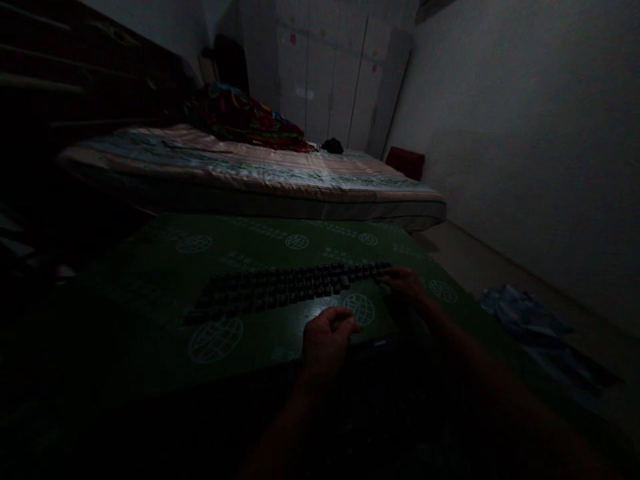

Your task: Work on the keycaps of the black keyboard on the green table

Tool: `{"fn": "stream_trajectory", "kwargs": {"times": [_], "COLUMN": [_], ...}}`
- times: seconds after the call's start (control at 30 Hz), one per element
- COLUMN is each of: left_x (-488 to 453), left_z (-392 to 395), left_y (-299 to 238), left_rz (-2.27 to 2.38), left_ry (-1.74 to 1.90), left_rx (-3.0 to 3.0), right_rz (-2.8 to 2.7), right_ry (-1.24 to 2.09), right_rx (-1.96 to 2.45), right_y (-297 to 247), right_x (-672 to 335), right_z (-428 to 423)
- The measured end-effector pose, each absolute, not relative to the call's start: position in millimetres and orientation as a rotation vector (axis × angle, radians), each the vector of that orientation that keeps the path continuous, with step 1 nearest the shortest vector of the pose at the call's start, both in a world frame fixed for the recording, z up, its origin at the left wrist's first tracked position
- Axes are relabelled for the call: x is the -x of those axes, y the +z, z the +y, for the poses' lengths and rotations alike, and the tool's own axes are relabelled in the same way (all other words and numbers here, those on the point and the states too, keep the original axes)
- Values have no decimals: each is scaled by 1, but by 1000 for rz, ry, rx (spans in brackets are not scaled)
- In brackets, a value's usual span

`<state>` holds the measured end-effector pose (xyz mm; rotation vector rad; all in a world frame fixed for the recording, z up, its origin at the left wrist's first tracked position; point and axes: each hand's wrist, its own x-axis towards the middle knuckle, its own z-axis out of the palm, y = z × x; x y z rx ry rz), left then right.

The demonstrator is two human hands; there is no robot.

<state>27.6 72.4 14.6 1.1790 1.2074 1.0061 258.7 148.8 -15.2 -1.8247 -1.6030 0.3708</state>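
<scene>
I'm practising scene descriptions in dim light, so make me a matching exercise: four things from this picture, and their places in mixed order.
1. Left hand
2. Right hand
3. Black keys
4. Red patterned cloth

A. Heaped on the bed
B. By the right end of the rows
C. Nearer the camera than the rows, apart from them
D. Laid in rows on the green surface

Pairs: 1-C, 2-B, 3-D, 4-A
</scene>
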Motion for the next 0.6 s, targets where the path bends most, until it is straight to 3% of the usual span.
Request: {"fn": "stream_trajectory", "kwargs": {"times": [0.37,0.6], "left_x": [-29,-21], "left_z": [59,16], "left_y": [47,112], "left_rz": [1059,967], "left_ry": [1132,1327], "left_rx": [-1210,-1370], "right_rz": [-1528,-1589], "right_ry": [386,397], "right_rx": [1873,1905], "right_y": [53,43], "right_x": [-266,-257], "right_z": [18,-117]}}
